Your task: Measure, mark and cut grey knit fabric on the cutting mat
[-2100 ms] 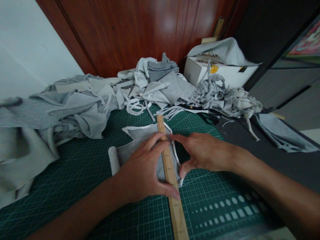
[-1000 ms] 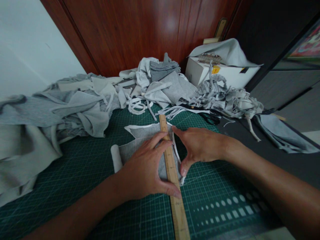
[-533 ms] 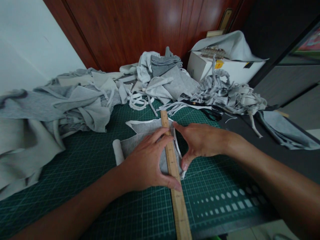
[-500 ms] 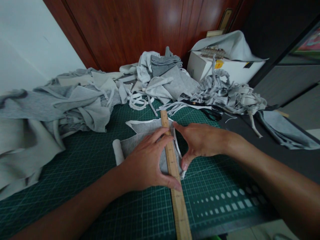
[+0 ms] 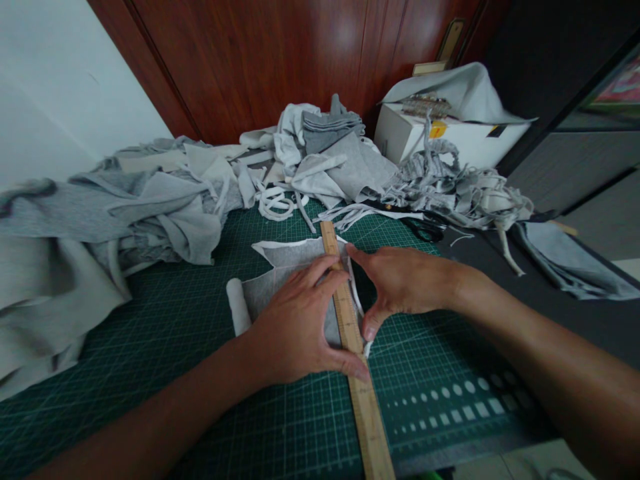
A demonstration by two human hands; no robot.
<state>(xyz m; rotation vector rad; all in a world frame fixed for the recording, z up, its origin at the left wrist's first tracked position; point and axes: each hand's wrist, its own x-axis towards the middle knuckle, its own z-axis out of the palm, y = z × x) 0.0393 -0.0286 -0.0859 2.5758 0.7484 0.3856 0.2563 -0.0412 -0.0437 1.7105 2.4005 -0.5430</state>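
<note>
A wooden ruler (image 5: 356, 373) lies slanted across a small grey cloth piece (image 5: 293, 255) with white edges. My left hand (image 5: 300, 317) presses on the ruler and the cloth, its fingers and thumb spread. To the right of the ruler, my right hand (image 5: 395, 283) touches the cloth's right edge, forefinger at the upper end and thumb near the lower corner, with a gap between them. A rolled white end (image 5: 239, 307) of the cloth shows at the left. Part of the cloth is hidden under my left hand.
A green cutting mat (image 5: 165, 327) lies beneath. Grey cloth heaps (image 5: 150, 200) are at the left, folded pieces (image 5: 333, 130) at the back. Black scissors (image 5: 427, 229) rest near tangled grey strips (image 5: 465, 193). Behind stands a white box (image 5: 400, 133).
The near end of the ruler has swung slightly to the right, and my left thumb has shifted right with it. My right hand has stayed in place.
</note>
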